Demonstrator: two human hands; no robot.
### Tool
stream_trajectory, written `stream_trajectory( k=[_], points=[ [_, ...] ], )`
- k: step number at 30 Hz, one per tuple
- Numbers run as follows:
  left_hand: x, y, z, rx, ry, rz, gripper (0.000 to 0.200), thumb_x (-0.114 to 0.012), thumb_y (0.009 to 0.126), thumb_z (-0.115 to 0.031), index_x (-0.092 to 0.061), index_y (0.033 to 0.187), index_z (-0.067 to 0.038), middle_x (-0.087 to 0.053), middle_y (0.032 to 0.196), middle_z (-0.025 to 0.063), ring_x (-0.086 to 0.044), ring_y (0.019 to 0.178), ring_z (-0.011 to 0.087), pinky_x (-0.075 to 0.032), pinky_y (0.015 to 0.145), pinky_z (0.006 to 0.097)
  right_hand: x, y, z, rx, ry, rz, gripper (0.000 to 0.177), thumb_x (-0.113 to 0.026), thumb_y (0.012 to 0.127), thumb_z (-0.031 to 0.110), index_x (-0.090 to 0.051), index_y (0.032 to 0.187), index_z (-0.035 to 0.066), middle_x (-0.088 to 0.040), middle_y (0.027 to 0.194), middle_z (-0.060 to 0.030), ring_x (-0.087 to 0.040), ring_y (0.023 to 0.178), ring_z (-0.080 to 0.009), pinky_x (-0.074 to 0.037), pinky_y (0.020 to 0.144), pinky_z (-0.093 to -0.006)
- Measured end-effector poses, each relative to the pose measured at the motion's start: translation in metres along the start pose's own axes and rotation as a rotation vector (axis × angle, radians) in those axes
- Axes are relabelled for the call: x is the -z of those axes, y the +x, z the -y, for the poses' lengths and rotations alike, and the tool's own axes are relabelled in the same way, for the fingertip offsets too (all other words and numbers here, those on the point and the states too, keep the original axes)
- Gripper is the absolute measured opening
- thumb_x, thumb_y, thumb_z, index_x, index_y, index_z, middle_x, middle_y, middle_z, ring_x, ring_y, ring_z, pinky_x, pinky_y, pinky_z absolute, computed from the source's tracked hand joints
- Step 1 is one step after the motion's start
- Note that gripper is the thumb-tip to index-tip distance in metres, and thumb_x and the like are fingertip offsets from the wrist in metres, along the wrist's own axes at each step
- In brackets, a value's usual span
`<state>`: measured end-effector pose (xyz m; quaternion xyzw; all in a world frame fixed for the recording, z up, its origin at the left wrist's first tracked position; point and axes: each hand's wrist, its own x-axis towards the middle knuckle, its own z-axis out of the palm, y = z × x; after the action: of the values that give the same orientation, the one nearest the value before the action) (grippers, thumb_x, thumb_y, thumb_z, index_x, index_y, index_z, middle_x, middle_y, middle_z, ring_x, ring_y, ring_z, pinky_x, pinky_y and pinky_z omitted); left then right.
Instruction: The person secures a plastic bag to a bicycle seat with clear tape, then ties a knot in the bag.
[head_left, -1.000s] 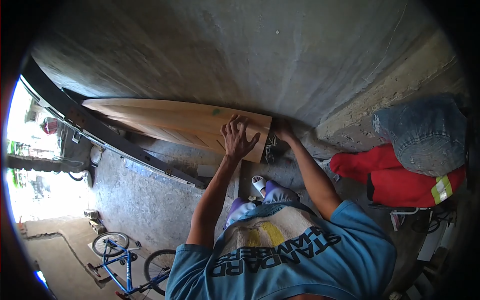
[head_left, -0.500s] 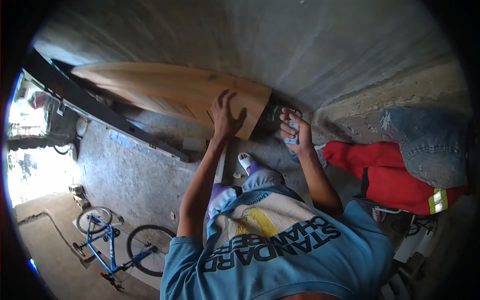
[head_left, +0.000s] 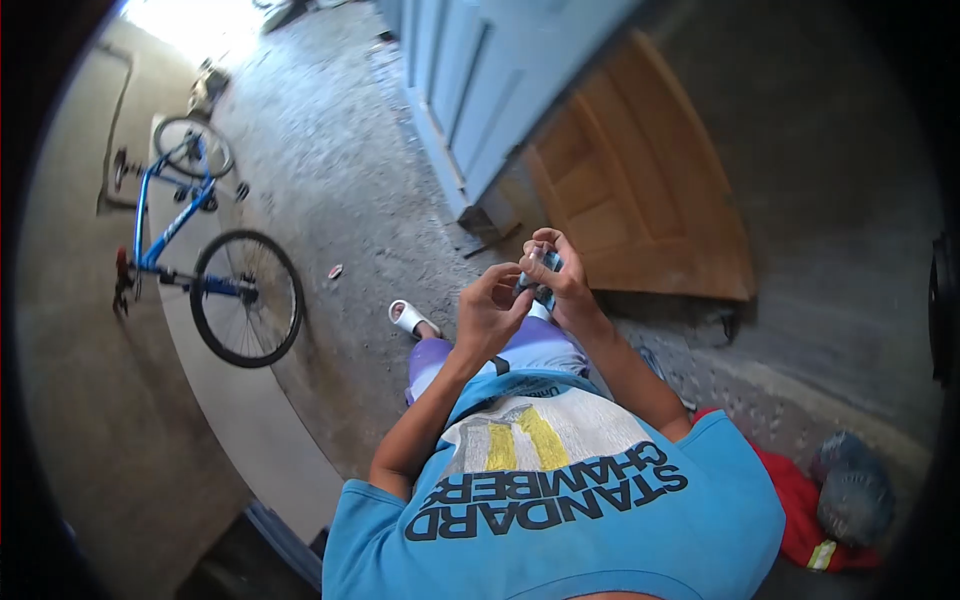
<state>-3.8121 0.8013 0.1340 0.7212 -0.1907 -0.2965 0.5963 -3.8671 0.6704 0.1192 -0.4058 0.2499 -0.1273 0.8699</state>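
My right hand (head_left: 568, 287) is closed around a small light-blue and clear packet (head_left: 546, 296), held in front of my waist. Its exact kind cannot be made out. My left hand (head_left: 488, 312) meets it there, with thumb and fingers pinched at the packet's near side. Fingers cover much of the packet. Beyond my hands, a brown wooden door panel (head_left: 640, 170) leans by the wall, and a blue-grey panelled door (head_left: 500, 80) stands to its left.
A blue bicycle (head_left: 185, 215) lies on the left, partly over a long pale board (head_left: 260, 420). Red clothing (head_left: 790, 500) with a reflective strip and a grey bundle (head_left: 855, 495) are at lower right. A small piece of litter (head_left: 336, 271) lies on the concrete floor (head_left: 320, 130).
My view has turned left toward the bicycle and the doors. My left hand has left the wooden panel and come to the packet in my right hand.
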Motion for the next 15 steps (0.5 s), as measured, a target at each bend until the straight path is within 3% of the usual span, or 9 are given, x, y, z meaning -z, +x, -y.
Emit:
stream_trajectory(
  k=[2, 6, 7, 10, 14, 15],
  points=[
    [0.061, -0.003, 0.017, 0.027, -0.147, -0.130, 0.023, -0.068, 0.080, -0.004, -0.060, 0.102, 0.001, -0.064, 0.085, 0.0059, -0.064, 0.072, 0.0112, -0.053, 0.063, 0.0233, -0.056, 0.016, -0.029, -0.071, -0.010, 0.088, 0.047, -0.071, 0.076, 0.003, -0.045, 0.114, 0.006, -0.050, 0.091, -0.0002, -0.051, 0.087, -0.0097, -0.047, 0.075, -0.0247],
    [0.191, -0.007, 0.071, 0.126, -0.289, -0.304, 0.019, -0.064, 0.081, -0.002, -0.055, 0.098, 0.000, -0.064, 0.086, 0.0053, -0.063, 0.076, 0.0106, -0.052, 0.066, 0.0225, -0.157, 0.060, -0.106, -0.164, -0.246, 0.182, 0.034, -0.065, 0.083, 0.005, -0.050, 0.113, 0.003, -0.057, 0.096, -0.0020, -0.055, 0.090, -0.0085, -0.046, 0.078, -0.0241],
    [0.224, -0.008, 0.076, 0.186, -0.305, -0.293, 0.021, -0.064, 0.081, -0.001, -0.052, 0.098, -0.001, -0.063, 0.085, 0.0055, -0.064, 0.078, 0.0116, -0.052, 0.070, 0.0234, -0.179, 0.072, -0.127, -0.127, -0.368, 0.191, 0.019, -0.061, 0.085, 0.004, -0.058, 0.103, 0.001, -0.061, 0.093, -0.0026, -0.057, 0.085, -0.0080, -0.047, 0.075, -0.0234],
    [0.312, -0.015, 0.078, 0.136, -0.188, -0.333, 0.022, -0.064, 0.080, -0.001, -0.053, 0.099, 0.000, -0.063, 0.085, 0.0061, -0.064, 0.079, 0.0124, -0.052, 0.072, 0.0245, -0.250, 0.095, -0.165, -0.075, -0.722, 0.281, 0.013, -0.063, 0.083, 0.003, -0.063, 0.095, -0.001, -0.062, 0.085, -0.0019, -0.057, 0.078, -0.0074, -0.047, 0.071, -0.0227],
    [0.402, -0.013, 0.095, 0.131, -0.369, -0.315, 0.017, -0.066, 0.081, -0.002, -0.055, 0.094, -0.001, -0.063, 0.084, 0.0043, -0.062, 0.078, 0.0098, -0.050, 0.070, 0.0246, -0.330, 0.120, -0.190, -0.051, -0.751, 0.513, 0.017, -0.065, 0.081, 0.003, -0.064, 0.097, -0.002, -0.062, 0.082, -0.0021, -0.056, 0.074, -0.0055, -0.046, 0.066, -0.0216],
    [0.419, -0.009, 0.090, 0.075, -0.353, -0.335, 0.014, -0.065, 0.081, -0.001, -0.055, 0.091, -0.002, -0.064, 0.083, 0.0038, -0.061, 0.073, 0.0080, -0.049, 0.063, 0.0229, -0.343, 0.130, -0.199, -0.077, -0.734, 0.504, 0.017, -0.067, 0.080, 0.003, -0.063, 0.096, -0.001, -0.062, 0.083, -0.0011, -0.056, 0.074, -0.0052, -0.046, 0.066, -0.0219]
  ],
)
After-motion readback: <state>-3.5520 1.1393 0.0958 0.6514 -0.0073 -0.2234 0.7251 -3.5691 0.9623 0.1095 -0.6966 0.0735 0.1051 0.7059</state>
